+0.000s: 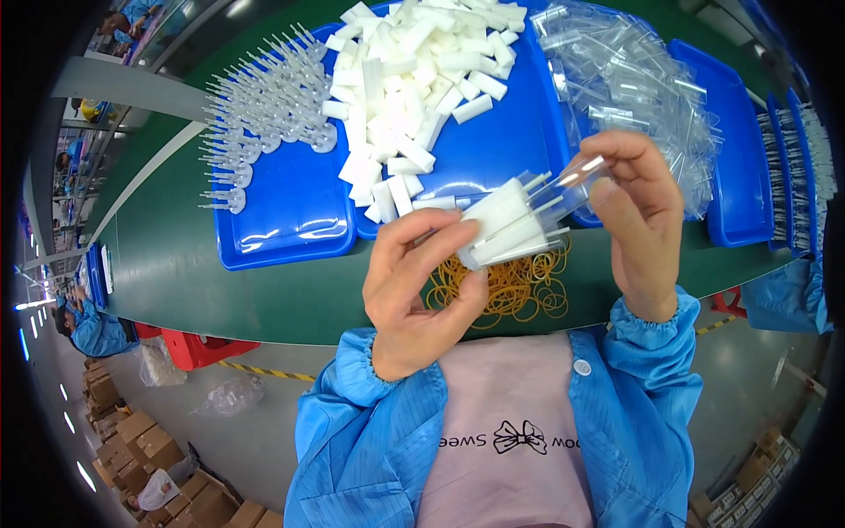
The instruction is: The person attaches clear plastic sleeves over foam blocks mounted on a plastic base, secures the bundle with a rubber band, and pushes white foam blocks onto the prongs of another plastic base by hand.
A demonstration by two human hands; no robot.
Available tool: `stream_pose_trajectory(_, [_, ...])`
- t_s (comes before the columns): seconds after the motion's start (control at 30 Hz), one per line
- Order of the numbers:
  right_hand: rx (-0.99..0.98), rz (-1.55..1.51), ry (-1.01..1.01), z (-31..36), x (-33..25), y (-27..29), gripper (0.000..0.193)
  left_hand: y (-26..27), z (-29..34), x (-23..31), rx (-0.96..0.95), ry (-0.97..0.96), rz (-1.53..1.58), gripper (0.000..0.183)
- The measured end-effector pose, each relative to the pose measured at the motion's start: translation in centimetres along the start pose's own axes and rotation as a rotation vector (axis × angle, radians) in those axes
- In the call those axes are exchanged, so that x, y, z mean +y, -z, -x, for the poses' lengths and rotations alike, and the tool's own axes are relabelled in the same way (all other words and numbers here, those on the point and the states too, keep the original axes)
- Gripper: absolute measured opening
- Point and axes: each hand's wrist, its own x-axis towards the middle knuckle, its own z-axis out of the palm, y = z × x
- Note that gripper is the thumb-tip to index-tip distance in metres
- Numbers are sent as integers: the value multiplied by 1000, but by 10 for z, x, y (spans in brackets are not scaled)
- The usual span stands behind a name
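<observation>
My left hand grips a small bundle of white rectangular blocks between thumb and fingers. Thin white rods and clear plastic stick out of the bundle toward the right. In my right hand a clear plastic sleeve is pinched between thumb and fingers. Its lower end comes close to the rods; whether it touches or overlaps them I cannot tell. Under the bundle, a pile of tan rubber bands lies on the green table, partly covered by my left hand.
White blocks heap in the middle blue tray. Clear sleeves fill the one to the right. Several upright white-stemmed pieces stand at the left tray. Farther right is another blue tray. A red stool stands beyond the table edge.
</observation>
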Motion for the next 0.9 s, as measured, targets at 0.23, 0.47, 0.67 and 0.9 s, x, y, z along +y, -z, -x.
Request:
stream_pose_trajectory(0.23, [-1,47,17,7,-3,-5,28,0,-4,2,-43,62,106,41])
stream_pose_trajectory(0.47, [-29,149,144,14,-7,-6,32,-3,-5,1,-7,140,170,36])
stream_pose_trajectory(0.67, [-5,86,118,18,-11,-10,32,-2,-5,2,5,60,172,32])
stream_pose_trajectory(0.9, [-30,79,64,16,-15,-8,31,-2,-7,1,-26,-66,1,28])
